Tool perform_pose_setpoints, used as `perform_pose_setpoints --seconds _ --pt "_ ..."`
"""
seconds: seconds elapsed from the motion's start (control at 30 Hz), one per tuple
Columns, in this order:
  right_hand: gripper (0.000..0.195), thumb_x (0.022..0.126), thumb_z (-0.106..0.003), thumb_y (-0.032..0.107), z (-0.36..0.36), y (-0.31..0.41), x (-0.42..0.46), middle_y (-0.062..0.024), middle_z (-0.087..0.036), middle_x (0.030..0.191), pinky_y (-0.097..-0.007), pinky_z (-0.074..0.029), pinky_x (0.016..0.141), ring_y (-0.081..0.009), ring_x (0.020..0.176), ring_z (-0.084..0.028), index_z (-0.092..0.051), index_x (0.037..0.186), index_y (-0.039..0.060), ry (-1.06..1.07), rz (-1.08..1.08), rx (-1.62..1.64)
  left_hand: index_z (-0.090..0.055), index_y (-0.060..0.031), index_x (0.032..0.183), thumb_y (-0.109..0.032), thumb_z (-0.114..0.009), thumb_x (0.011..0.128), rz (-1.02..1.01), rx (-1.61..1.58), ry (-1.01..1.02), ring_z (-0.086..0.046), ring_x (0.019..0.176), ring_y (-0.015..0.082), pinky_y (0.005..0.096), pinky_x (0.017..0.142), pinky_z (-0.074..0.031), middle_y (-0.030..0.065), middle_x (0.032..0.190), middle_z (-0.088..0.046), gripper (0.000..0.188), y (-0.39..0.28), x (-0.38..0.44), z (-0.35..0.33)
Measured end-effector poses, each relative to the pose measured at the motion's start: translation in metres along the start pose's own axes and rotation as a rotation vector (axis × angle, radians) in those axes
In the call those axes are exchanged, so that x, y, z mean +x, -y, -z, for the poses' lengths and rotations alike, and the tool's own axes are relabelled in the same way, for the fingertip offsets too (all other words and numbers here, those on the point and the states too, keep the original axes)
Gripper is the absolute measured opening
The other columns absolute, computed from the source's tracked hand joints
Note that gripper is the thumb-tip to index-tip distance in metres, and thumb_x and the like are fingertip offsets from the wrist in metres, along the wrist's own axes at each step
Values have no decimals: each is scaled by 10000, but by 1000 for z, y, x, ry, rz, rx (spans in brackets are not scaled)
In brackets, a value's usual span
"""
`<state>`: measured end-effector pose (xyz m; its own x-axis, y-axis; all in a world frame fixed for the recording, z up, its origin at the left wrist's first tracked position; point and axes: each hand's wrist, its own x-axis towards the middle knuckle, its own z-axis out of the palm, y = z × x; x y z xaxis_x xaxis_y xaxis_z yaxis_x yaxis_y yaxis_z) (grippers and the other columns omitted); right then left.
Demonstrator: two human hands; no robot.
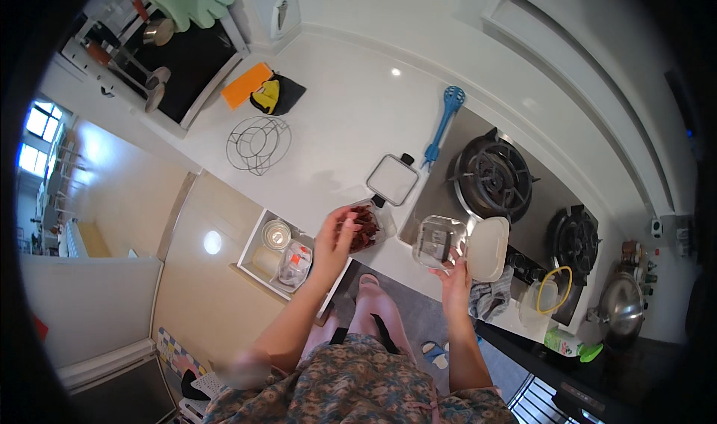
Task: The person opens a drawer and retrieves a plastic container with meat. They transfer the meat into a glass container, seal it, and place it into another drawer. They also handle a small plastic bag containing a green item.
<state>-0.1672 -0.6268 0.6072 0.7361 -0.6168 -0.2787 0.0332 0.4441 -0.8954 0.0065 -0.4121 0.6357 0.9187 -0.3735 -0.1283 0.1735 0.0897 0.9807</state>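
My left hand (337,235) is at a clear square container (384,229) on the counter's front edge, its fingers curled over the dark red dried chillies (364,229) inside. Whether the fingers pinch any of them is hidden. Just behind this container lies a clear square lid (393,180) with a dark rim and black clips. My right hand (456,278) grips a clear plastic box (434,239) from below, near the hob's front edge. Its whitish lid (488,249) hangs open to the right. A dark label patch shows through the box, and no food is visible in it.
An open drawer (263,264) holding tins and bags juts out below the counter at left. The gas hob (437,200), a blue utensil (445,124), a wire rack (259,145) and an orange packet (246,85) are beyond. A grey cloth (493,295) lies right of my right hand.
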Motion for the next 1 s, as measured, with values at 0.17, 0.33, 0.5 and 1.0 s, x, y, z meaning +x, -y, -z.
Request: perform_pose_setpoints --seconds 0.17,0.33,0.5,1.0 --pt "363 1021 -408 257 51 -4 -7 -45 -514 1297 -379 -526 783 -135 1074 -524 -437 1345 94 -116 81 -80 -493 -26 1244 -185 -449 1015 -1 39 -90 -567 902 112 266 810 -470 59 1080 -600 283 7 -7 13" --pt "364 1018 -423 261 50 4 -2 -51 -533 1262 -336 -499 789 -131 1039 -530 -456 1332 80 -208 88 -60 -532 -5 1204 -180 -478 1005 -30 44 -127 -589 871 99 234 783 -483 74 1058 -622 271 11 -12 9" --pt "444 1010 -428 362 65 -4 12 -71 -537 1252 -298 -455 861 -149 1092 -525 -517 1273 15 -371 99 -296 -529 -7 1200 -183 -474 1006 -24 6 -136 -583 861 99 238 774 -481 68 1042 -619 268 8 -12 7" --pt "165 947 -515 99 24 -25 -61 -122 -504 1185 -345 -417 905 -191 1062 -513 -575 1064 -1 -323 435 -612 -539 -8 1170 -274 -409 1025 40 60 -306 -602 839 138 275 748 -487 86 989 -618 330 20 -31 57"
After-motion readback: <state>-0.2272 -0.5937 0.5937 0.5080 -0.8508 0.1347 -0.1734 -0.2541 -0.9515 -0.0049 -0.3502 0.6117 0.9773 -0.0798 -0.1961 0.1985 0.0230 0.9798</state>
